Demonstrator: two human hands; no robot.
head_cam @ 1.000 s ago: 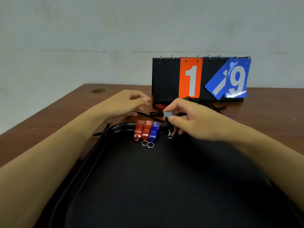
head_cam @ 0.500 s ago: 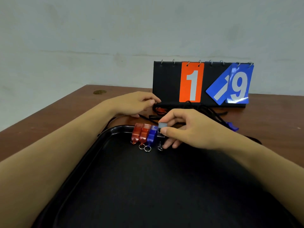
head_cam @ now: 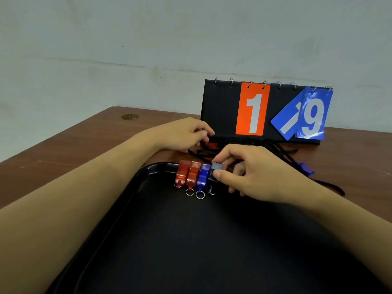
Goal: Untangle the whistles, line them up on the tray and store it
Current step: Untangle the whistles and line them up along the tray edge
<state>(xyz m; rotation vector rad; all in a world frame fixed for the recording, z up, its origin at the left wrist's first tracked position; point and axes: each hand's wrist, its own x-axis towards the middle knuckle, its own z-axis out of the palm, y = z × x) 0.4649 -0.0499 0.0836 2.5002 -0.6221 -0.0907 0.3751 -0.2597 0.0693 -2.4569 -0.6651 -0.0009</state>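
We count three whistles already lined up along the far rim of the black tray (head_cam: 148, 172): two red whistles (head_cam: 187, 175) side by side, then a blue whistle (head_cam: 203, 177) touching them, each with its key ring pointing toward us. Our right hand (head_cam: 254, 177) pinches a fourth, a black whistle (head_cam: 213, 177), between thumb and forefinger and holds it just beside the blue one, at or near the tray floor; we cannot tell whether it is resting there yet. So the row looks about half built, by our judgement.

Beyond the tray's far rim, on the worktop (head_cam: 84, 145), a tangle of black cords (head_cam: 275, 147) lies in front of the flip scoreboard (head_cam: 222, 111). Our left hand (head_cam: 184, 134) has its fingers curled at that tangle, next to an orange whistle (head_cam: 212, 146); what exactly it pinches is hidden. Another blue whistle (head_cam: 305, 169) lies off the tray's far right corner, in the cords. Those remain to be freed and placed, and storing the tray comes after.
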